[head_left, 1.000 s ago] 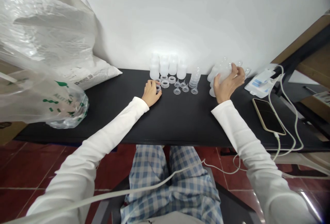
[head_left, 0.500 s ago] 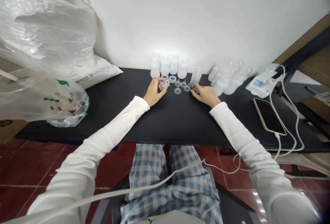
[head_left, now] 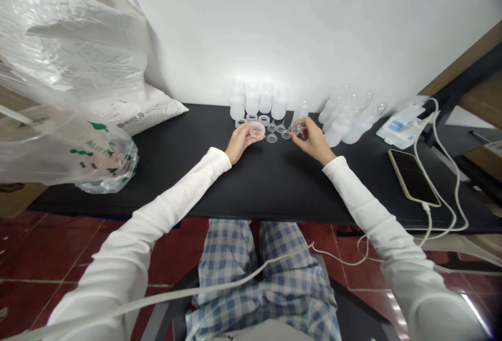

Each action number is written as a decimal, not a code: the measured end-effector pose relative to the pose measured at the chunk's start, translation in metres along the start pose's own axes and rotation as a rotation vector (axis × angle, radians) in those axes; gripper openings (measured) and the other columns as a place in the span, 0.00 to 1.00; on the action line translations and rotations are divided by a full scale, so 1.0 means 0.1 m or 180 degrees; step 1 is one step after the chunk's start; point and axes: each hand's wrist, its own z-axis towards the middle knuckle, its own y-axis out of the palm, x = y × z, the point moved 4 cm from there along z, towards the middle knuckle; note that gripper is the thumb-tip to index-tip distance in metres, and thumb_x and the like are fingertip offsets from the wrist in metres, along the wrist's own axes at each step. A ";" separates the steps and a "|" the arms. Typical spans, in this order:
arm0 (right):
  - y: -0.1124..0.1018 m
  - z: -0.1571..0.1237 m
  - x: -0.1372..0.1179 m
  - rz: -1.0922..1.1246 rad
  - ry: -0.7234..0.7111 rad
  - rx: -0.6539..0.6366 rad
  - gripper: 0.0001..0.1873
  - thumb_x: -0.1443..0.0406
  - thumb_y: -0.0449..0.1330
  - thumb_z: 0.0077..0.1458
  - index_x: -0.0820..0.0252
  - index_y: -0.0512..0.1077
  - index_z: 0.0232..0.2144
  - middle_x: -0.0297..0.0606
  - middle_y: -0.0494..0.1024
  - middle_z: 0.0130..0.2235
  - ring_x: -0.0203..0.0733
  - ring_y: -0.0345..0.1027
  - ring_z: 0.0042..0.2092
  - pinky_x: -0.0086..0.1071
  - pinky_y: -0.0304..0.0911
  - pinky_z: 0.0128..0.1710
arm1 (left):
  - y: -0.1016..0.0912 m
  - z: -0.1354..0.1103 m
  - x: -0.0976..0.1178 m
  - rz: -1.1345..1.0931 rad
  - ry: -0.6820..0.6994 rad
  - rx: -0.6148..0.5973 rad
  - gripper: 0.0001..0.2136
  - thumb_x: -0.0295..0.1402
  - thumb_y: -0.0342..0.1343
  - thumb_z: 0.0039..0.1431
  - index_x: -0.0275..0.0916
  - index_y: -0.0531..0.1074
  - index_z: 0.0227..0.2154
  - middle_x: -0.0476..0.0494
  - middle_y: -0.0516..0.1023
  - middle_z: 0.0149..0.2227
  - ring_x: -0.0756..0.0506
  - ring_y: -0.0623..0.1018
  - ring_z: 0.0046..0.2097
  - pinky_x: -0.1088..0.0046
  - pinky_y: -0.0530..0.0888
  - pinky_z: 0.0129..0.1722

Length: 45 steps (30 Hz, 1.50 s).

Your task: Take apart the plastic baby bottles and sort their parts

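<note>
In the head view, the person's left hand (head_left: 240, 145) and right hand (head_left: 311, 142) work close together above a black table (head_left: 254, 189), just in front of a row of four frosted plastic bottles (head_left: 258, 101) standing upright against the white wall.

The left fingers (head_left: 246, 139) are curled up, with the thumb and fingertips gripping a clear plastic ring (head_left: 257, 129) just in front of that row. The right thumb and forefinger are pressed together, pinching a small clear silicone teat (head_left: 298, 129), front and right of the row.

Three more clear rings (head_left: 251, 117) lie flat directly in front of the bottles. Several loose teats (head_left: 272, 137) sit on the table between the two hands, also in front of the row. A clear upright bottle (head_left: 300, 113) stands just right of the row, and more clear bottles (head_left: 345, 122) lie bunched further right.

Further right of the row are a white packet (head_left: 400, 126) and a smartphone (head_left: 412, 178) with a white cable (head_left: 439, 173). To the left, a large plastic bag (head_left: 66, 69) and a white sack (head_left: 152, 116) are heaped. The person's white sleeves (head_left: 164, 207) and checked trousers (head_left: 266, 278) show below, above a red tiled floor (head_left: 50, 257).
</note>
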 end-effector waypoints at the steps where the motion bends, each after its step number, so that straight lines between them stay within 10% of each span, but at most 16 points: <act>1: 0.04 0.00 -0.06 0.0206 -0.0061 0.0112 0.12 0.58 0.58 0.63 0.57 0.71 0.45 0.36 0.75 0.37 0.35 0.62 0.28 0.33 0.63 0.33 | 0.05 -0.02 -0.01 -0.0044 -0.0026 -0.0032 0.13 0.40 0.57 0.65 0.33 0.74 0.38 0.40 0.83 0.37 0.44 0.84 0.43 0.58 0.78 0.56; 10: 0.39 -0.04 -0.40 0.1320 -0.0055 -0.0160 0.18 0.51 0.57 0.66 0.54 0.79 0.44 0.39 0.82 0.43 0.38 0.68 0.34 0.33 0.64 0.35 | 0.27 -0.10 -0.16 -0.0277 -0.0185 -0.0041 0.09 0.38 0.60 0.63 0.36 0.73 0.36 0.45 0.81 0.37 0.48 0.82 0.41 0.63 0.76 0.54; 19: 0.40 -0.02 -0.25 0.1234 0.0169 0.0092 0.21 0.45 0.60 0.61 0.53 0.81 0.43 0.32 0.63 0.30 0.37 0.56 0.31 0.34 0.61 0.35 | 0.35 -0.16 -0.10 -0.0101 0.0065 -0.0431 0.18 0.46 0.65 0.57 0.41 0.74 0.44 0.46 0.81 0.46 0.48 0.81 0.47 0.62 0.75 0.57; 27: 0.44 -0.03 -0.19 0.1018 0.0665 0.0703 0.25 0.42 0.63 0.55 0.52 0.66 0.42 0.30 0.61 0.31 0.35 0.54 0.28 0.33 0.58 0.28 | 0.40 -0.18 -0.11 0.0081 -0.0001 -0.0749 0.17 0.41 0.66 0.57 0.41 0.75 0.47 0.44 0.82 0.47 0.47 0.82 0.47 0.60 0.76 0.58; 45: 0.64 -0.01 -0.31 0.1262 0.0500 -0.0139 0.21 0.44 0.55 0.62 0.54 0.61 0.41 0.31 0.69 0.30 0.37 0.62 0.29 0.33 0.61 0.31 | 0.28 -0.10 -0.17 0.0700 0.0299 -0.0186 0.16 0.33 0.67 0.54 0.39 0.64 0.39 0.52 0.81 0.29 0.51 0.81 0.30 0.74 0.78 0.36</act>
